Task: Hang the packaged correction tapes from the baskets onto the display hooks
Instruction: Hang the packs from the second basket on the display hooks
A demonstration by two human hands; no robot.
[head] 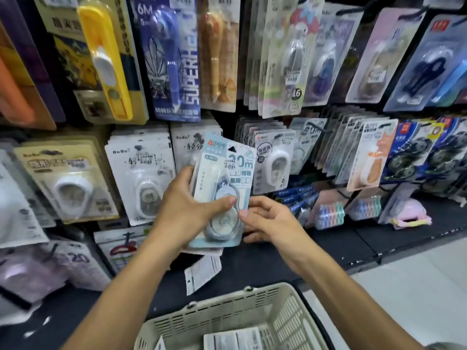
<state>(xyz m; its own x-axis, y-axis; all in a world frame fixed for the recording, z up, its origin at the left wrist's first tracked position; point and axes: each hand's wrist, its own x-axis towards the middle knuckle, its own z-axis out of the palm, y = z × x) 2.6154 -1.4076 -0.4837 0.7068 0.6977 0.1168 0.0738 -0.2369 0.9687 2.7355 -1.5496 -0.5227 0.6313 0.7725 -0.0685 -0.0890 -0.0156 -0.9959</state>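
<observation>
- The basket [252, 311] sits nearest, low in view between the forearms; it holds at least one more pack [233, 338] lying flat, back side up, and the corner of another at its left edge.
- The left hand [187, 210] holds a pale blue tape pack [222, 188] upright in front of the display, thumb clamped across the blister and fingers behind; further cards seem stacked behind it, one hanging out below.
- The right hand [267, 221] pinches the pack's lower right edge with its fingertips (a light grip, more steadying than carrying).
- The pack's hang hole [232, 149] is at the top, not yet on any hook [319, 128].
- Likely risks: the loose cards behind could slip from the left hand while the front one is being separated, since only the thumb presses the stack.
- The hooks are crowded with hanging packs, so the hole could miss the tip or knock neighbours off.
- The matching row is hard to pick out; a wrong hook is possible.
</observation>
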